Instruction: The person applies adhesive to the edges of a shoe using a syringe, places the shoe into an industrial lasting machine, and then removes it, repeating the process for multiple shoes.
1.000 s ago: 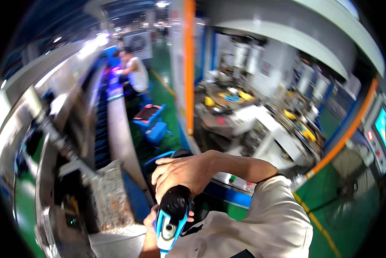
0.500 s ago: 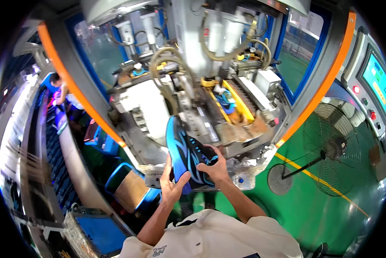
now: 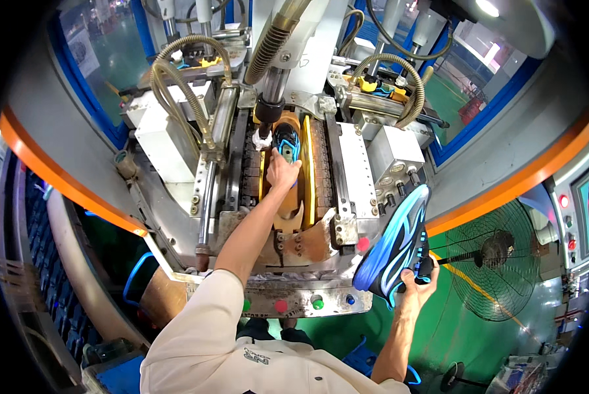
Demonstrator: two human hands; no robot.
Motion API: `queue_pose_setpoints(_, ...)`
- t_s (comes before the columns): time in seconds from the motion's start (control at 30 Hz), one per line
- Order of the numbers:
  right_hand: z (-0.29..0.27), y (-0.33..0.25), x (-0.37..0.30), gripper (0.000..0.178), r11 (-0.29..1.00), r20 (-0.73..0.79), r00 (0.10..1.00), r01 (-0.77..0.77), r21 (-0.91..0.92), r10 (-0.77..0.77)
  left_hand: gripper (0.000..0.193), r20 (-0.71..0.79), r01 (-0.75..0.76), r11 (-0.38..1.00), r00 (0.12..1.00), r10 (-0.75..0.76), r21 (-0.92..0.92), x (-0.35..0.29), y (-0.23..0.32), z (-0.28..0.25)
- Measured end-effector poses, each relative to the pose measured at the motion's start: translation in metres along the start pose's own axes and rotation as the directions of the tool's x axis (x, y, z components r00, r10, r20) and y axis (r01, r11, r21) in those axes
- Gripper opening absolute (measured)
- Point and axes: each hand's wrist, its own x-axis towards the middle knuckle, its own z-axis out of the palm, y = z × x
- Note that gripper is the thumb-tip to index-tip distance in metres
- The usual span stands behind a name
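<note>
My left hand (image 3: 282, 172) reaches into the machine and closes on a black and blue shoe (image 3: 286, 138). That shoe lies between two yellow side plates (image 3: 309, 177), toe pointing away; its heel is partly hidden by my fingers. A metal press cylinder (image 3: 274, 88) stands just above and to its left. Off to the right, outside the clamp, my right hand (image 3: 418, 292) grips a blue and black sneaker (image 3: 394, 243) by its collar, thumb on one side. The sneaker is held upright, toe up.
Several coloured buttons line the machine's front panel (image 3: 301, 299). Metal boxes and hoses flank the clamp, with a white box (image 3: 394, 154) near the held sneaker. An orange-edged frame curves on both sides. A floor fan (image 3: 494, 253) and a control panel (image 3: 580, 210) stand right.
The sneaker held in both hands is now in my right hand alone, shifted right. My left hand has let go of it and reached forward onto the shoe in the machine.
</note>
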Motion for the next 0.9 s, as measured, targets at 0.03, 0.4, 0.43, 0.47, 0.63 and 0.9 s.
queue_pose_setpoints(0.03,0.006,-0.003,0.001,0.062,0.997,-0.001,1.000,-0.016,-0.073,0.016,0.081,-0.011,-0.001,0.997,1.000,0.002,0.082,0.012,-0.007,0.003)
queue_pose_setpoints(0.4,0.266,-0.007,0.139,0.069,0.656,0.404,0.914,0.290,-0.697,0.025,0.039,0.550,0.579,0.291,0.815,-0.181,-0.762,-0.132,-0.069,-0.239)
queue_pose_setpoints(0.43,0.301,-0.008,0.138,0.070,0.593,0.490,0.853,0.302,-0.746,0.182,0.047,0.468,0.448,0.453,0.881,-0.075,-0.771,-0.157,-0.080,-0.268)
queue_pose_setpoints(0.47,0.335,-0.008,0.128,0.072,0.528,0.554,0.760,0.333,-0.781,0.340,0.054,0.475,0.489,0.400,0.868,-0.141,-0.775,-0.180,-0.094,-0.293)
queue_pose_setpoints(0.63,0.412,0.085,0.078,0.067,0.462,0.534,0.827,0.409,-0.787,0.176,0.062,0.204,0.335,0.403,0.920,-0.334,-0.852,-0.286,-0.122,-0.388)
queue_pose_setpoints(0.9,0.422,0.130,0.081,0.066,0.499,0.655,0.751,0.537,-0.680,0.084,0.039,-0.298,0.141,0.498,0.654,-0.696,-0.856,-0.429,-0.158,-0.378)
